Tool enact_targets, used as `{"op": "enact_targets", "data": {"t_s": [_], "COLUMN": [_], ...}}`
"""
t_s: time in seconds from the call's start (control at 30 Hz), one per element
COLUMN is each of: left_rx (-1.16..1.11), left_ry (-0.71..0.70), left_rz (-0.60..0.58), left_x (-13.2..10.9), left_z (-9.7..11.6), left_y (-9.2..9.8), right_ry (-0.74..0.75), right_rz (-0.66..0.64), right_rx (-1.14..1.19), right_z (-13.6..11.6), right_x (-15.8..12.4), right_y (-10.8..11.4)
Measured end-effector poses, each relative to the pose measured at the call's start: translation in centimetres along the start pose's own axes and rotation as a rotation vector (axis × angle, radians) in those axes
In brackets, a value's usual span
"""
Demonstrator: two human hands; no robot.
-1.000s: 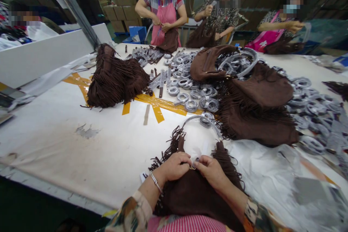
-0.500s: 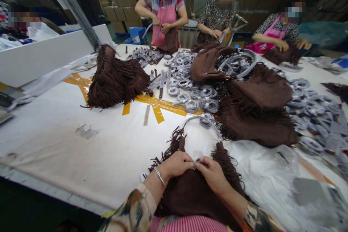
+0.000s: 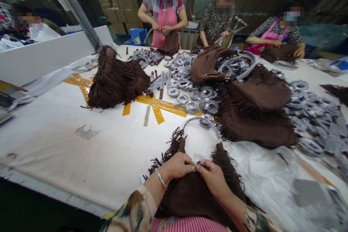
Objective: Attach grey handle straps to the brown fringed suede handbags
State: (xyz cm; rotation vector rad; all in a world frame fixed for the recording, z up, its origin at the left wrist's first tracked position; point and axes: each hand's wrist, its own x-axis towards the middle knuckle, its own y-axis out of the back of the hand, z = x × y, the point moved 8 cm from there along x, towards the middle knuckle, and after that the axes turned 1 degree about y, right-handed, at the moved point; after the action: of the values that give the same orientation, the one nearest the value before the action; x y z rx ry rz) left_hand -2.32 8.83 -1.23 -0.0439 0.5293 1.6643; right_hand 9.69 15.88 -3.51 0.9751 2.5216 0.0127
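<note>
Bottom centre of frame: left hand (image 3: 178, 165) and right hand (image 3: 213, 175) meet over the top edge of a dark brown suede fringed bag (image 3: 190, 197) that lies at the near table edge, right in front of the person. Fingers of both hands are curled in, tips closed together on a small whitish plastic scrap (image 3: 199, 159) at the bag's mouth; what sits under the scrap can't be made out. Thin silver bracelet (image 3: 160, 178) on the left wrist. The bag's plastic-wrapped curved handle (image 3: 199, 119) arcs up just above the hands, fringe (image 3: 170, 145) spilling both sides

White cloth-covered table (image 3: 81, 145) fills the middle of the frame, yellow tape strips (image 3: 160, 106) stuck across it. Second brown fringed bag (image 3: 116, 79) centre left, well apart from the hands. Stack of brown suede bags (image 3: 258, 108) centre right, near the held bag's handle. Pile of grey plastic-wrapped coiled straps (image 3: 190, 96) between the two, more running off to the right edge. Crumpled white plastic sheet (image 3: 272, 177) lower right, touching the held bag. Top of frame: three people (image 3: 164, 11) stand at the far table side, each with hands on brown bags; cardboard boxes (image 3: 123, 7) behind them upper left
</note>
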Motion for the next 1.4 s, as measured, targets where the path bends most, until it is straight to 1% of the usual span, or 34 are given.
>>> {"op": "enact_targets", "data": {"t_s": [0.23,0.5,0.57,0.63,0.8,0.87,0.93,1.03,1.13,1.2,1.27,1.33,1.4], "left_rx": [-0.027,-0.046,-0.034,-0.017,0.016,0.021,0.022,0.020,0.012,0.008,0.008,0.009,0.013], "left_ry": [-0.033,-0.045,-0.059,-0.080,-0.124,-0.140,-0.153,-0.153,-0.131,-0.114,-0.098,-0.082,-0.070], "left_rz": [-0.002,0.014,0.019,0.019,-0.001,-0.014,-0.027,-0.020,0.006,0.017,0.026,0.034,0.041], "left_x": [0.0,0.0,0.0,0.0,0.1,0.1,0.0,-0.2,-0.3,-0.4,-0.5,-0.6,-0.6], "left_z": [0.3,0.0,0.1,0.4,0.9,1.0,1.1,1.0,0.8,0.6,0.6,0.5,0.6], "left_y": [0.0,0.0,-0.2,-0.3,-0.7,-0.8,-0.8,-0.7,-0.6,-0.5,-0.5,-0.4,-0.3], "right_ry": [0.007,0.002,-0.007,-0.027,-0.049,-0.059,-0.107,-0.162,-0.160,-0.145,-0.127,-0.125,-0.144], "right_rz": [0.006,-0.032,-0.054,-0.106,-0.317,-0.351,-0.368,-0.341,-0.328,-0.314,-0.239,-0.182,-0.231], "right_rx": [-0.019,0.033,0.033,0.061,0.263,0.408,0.558,0.704,0.735,0.741,0.747,0.662,0.455], "right_z": [0.4,1.0,1.1,1.0,-0.4,-0.8,-0.5,0.3,0.8,0.7,0.6,0.5,0.3], "right_x": [-0.2,-0.2,0.0,0.2,0.8,0.9,0.9,1.0,1.4,1.8,2.2,2.3,1.9], "right_y": [0.2,-0.1,-0.2,-0.4,-1.0,-1.0,-1.0,-0.5,0.7,1.9,3.5,4.5,3.8]}}
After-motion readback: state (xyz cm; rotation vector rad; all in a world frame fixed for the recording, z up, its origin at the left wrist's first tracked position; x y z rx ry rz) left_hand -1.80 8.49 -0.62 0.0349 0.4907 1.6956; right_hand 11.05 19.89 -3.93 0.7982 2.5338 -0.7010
